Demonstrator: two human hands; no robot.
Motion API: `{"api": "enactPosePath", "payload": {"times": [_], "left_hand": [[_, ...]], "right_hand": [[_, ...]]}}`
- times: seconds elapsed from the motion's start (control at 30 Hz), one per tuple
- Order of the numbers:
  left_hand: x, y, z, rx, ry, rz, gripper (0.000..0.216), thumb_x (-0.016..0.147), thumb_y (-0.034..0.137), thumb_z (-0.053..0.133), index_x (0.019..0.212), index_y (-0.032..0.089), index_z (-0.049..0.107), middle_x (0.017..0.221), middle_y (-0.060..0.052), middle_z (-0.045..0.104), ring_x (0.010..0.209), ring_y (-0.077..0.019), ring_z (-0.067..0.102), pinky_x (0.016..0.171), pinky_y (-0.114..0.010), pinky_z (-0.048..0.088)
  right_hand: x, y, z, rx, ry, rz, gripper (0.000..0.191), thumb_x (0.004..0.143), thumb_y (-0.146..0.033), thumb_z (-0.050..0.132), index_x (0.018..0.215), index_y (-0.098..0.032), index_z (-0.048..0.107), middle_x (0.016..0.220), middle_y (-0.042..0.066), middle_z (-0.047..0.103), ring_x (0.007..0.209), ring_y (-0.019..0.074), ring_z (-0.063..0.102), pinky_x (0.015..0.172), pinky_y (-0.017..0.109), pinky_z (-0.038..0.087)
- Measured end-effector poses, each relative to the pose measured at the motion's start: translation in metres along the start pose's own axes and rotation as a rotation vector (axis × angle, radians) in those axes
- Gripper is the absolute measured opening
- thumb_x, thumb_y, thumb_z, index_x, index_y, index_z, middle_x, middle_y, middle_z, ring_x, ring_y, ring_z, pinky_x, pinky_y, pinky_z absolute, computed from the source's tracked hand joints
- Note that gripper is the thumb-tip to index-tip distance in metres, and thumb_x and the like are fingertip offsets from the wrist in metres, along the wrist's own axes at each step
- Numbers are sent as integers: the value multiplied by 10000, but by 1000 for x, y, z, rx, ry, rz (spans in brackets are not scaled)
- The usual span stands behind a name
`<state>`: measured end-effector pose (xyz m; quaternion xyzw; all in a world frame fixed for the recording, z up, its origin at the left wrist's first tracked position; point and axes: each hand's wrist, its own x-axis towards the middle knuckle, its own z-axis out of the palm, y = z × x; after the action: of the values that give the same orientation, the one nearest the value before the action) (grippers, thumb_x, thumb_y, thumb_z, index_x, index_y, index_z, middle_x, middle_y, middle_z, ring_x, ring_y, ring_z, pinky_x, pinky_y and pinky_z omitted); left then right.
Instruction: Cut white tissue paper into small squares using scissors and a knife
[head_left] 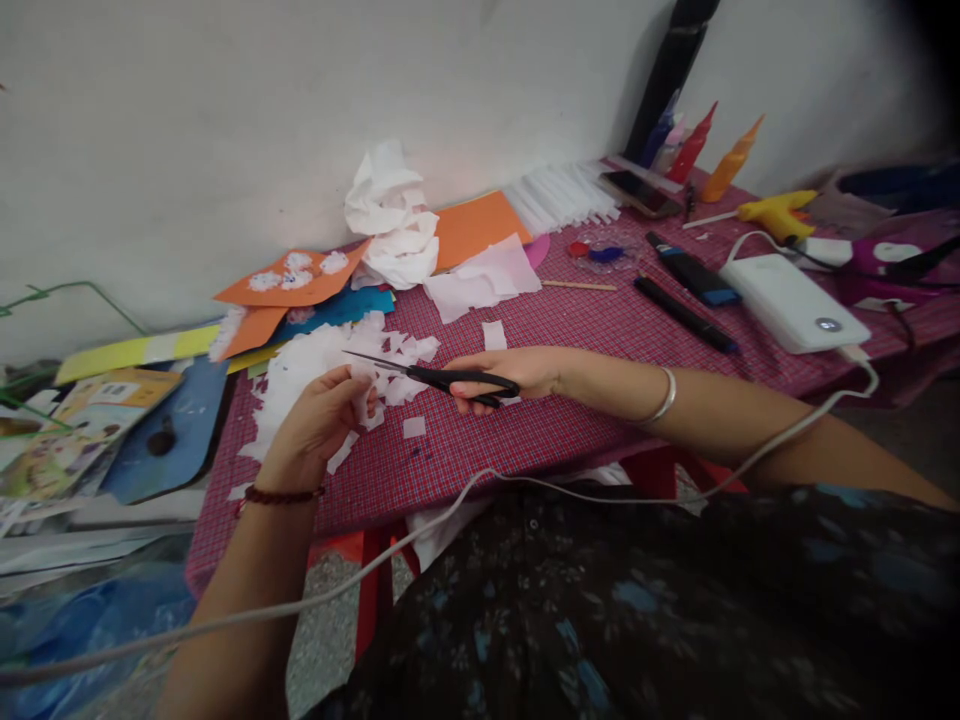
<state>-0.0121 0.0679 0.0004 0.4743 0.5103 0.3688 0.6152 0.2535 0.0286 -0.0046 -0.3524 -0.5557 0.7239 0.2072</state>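
My right hand [517, 372] holds a pair of black-handled scissors [431, 376], its fingers in the handle loops. The blades point left and look closed or nearly so, with their tip above my left hand [330, 408]. Thumb and fingers of that left hand are pinched on a small piece of white paper [363, 374], partly hidden by the fingers. Behind and beside it spreads a heap of torn or cut white paper scraps [300, 365]. One small white square [414, 428] lies in front of the scissors and another paper piece [493, 335] beyond my right hand.
A checked cloth [450, 470] covers the table. Crumpled white paper [394, 220], orange sheets [480, 225] and white sticks [562, 197] lie at the back. Rightward are a black marker [686, 315], a white power bank [795, 300] and a yellow glue gun [776, 213]. A white cable [420, 540] crosses in front.
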Motion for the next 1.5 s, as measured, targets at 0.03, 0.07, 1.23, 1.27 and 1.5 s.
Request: {"api": "enactPosePath", "payload": {"times": [0.03, 0.07, 1.23, 1.27, 1.5], "left_hand": [[0, -1, -1, 0, -1, 2, 211, 602, 179, 800, 678, 145, 605, 561, 16, 597, 449, -88, 527, 441, -189, 426], [1, -1, -1, 2, 1, 8, 217, 601, 186, 808, 681, 143, 610, 557, 21, 588, 447, -85, 522, 440, -188, 424], [1, -5, 10, 248, 23, 167, 132, 730, 252, 718, 671, 196, 614, 507, 39, 503, 444, -89, 430, 412, -192, 314], [1, -4, 10, 262, 23, 159, 158, 744, 276, 722, 661, 194, 615, 502, 36, 503, 438, -88, 421, 409, -194, 308], [0, 3, 8, 245, -14, 123, 275, 765, 362, 742, 603, 180, 616, 470, 26, 480, 421, -92, 409, 406, -205, 312]], "right_hand": [[1, 1, 0, -11, 0, -4, 293, 830, -427, 756, 877, -217, 556, 766, -17, 570, 621, 108, 509, 526, 244, 430], [2, 2, -1, -28, -1, -9, 302, 829, -432, 753, 899, -214, 557, 767, -21, 563, 620, 106, 504, 528, 242, 427], [-5, 8, 11, -827, 309, -295, 551, 835, -426, 672, 1299, -141, 591, 1045, 108, 714, 861, 234, 633, 728, 312, 450], [-4, 8, 11, -829, 305, -290, 559, 834, -427, 675, 1303, -137, 590, 1045, 109, 714, 860, 235, 633, 723, 311, 449], [-6, 6, 6, -806, 243, -266, 515, 845, -415, 675, 1275, -143, 598, 1010, 87, 705, 837, 210, 625, 714, 295, 448]]}}
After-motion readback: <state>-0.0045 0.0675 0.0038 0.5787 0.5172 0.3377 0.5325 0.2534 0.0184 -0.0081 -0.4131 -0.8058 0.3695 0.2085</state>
